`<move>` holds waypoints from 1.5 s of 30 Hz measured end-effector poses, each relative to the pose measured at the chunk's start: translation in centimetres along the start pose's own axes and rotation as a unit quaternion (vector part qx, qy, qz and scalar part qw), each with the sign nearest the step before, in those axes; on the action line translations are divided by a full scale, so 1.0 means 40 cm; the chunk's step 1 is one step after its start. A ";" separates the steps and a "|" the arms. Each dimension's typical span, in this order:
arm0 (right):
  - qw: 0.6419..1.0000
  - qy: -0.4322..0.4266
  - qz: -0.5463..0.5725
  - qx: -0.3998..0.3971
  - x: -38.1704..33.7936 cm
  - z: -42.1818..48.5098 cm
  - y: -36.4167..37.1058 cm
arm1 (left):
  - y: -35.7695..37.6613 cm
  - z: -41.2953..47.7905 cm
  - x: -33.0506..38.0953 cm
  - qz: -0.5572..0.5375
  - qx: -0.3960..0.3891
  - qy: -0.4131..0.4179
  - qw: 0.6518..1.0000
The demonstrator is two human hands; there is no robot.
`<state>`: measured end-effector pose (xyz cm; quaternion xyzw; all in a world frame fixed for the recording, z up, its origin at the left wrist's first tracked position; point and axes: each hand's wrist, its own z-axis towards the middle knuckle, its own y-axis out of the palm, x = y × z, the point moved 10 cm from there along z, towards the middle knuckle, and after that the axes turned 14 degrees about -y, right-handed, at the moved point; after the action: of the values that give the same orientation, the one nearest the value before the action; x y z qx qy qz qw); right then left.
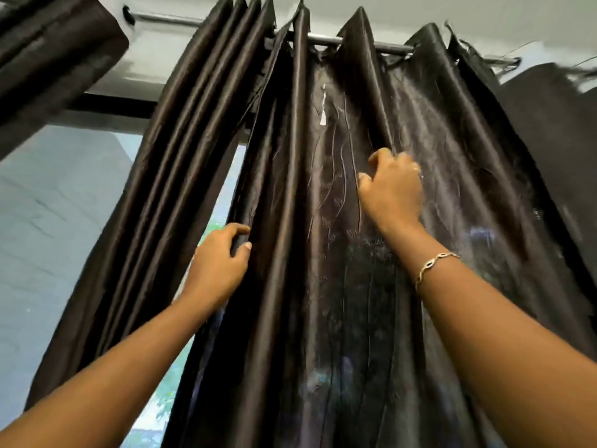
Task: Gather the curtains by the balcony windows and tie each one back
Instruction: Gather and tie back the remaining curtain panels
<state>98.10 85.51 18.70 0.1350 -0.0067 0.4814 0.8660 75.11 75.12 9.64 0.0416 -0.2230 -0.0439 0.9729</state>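
A dark brown satin curtain (323, 253) hangs in folds from a metal rod (352, 43) right in front of me, seen from below. My left hand (219, 266) grips the curtain's left edge fold between thumb and fingers. Higher up and to the right, my right hand (392, 189) is closed on a fold near the curtain's middle; a bracelet sits on that wrist. A second dark curtain panel (168, 176) hangs bunched in tight pleats just left of my left hand.
Window glass (61, 221) shows at the left, with greenery visible through the gap between the panels. Another dark curtain (48, 59) hangs at the top left, and more dark fabric (555, 140) fills the right edge. The white ceiling is above the rod.
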 end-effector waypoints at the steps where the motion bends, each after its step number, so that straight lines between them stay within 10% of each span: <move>1: 0.999 0.009 -0.028 0.014 0.025 0.001 -0.022 | 0.000 0.001 0.008 0.009 0.002 0.006 1.000; 8: 0.963 0.157 0.105 -0.194 0.162 -0.047 0.078 | -0.014 0.004 0.010 0.039 0.004 -0.029 0.999; 17: 0.986 -0.037 -0.025 -0.161 -0.041 -0.028 0.101 | -0.103 0.004 0.006 -0.024 0.026 -0.024 0.999; 29: 0.932 -0.075 0.242 -0.259 -0.522 0.063 0.283 | -0.128 0.012 -0.006 -0.122 -0.148 -0.030 0.981; 36: 0.928 -0.074 0.242 -0.274 -0.354 0.014 0.270 | -0.063 -0.030 0.005 -0.131 -0.199 -0.033 0.971; 45: 0.998 0.030 -0.006 -0.063 0.050 -0.011 -0.014 | 0.001 -0.046 0.031 -0.161 -0.208 -0.078 0.962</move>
<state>99.58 87.00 18.42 0.0663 -0.0103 0.4782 0.8757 77.03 75.13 8.54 -0.1303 -0.2747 -0.2482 0.9198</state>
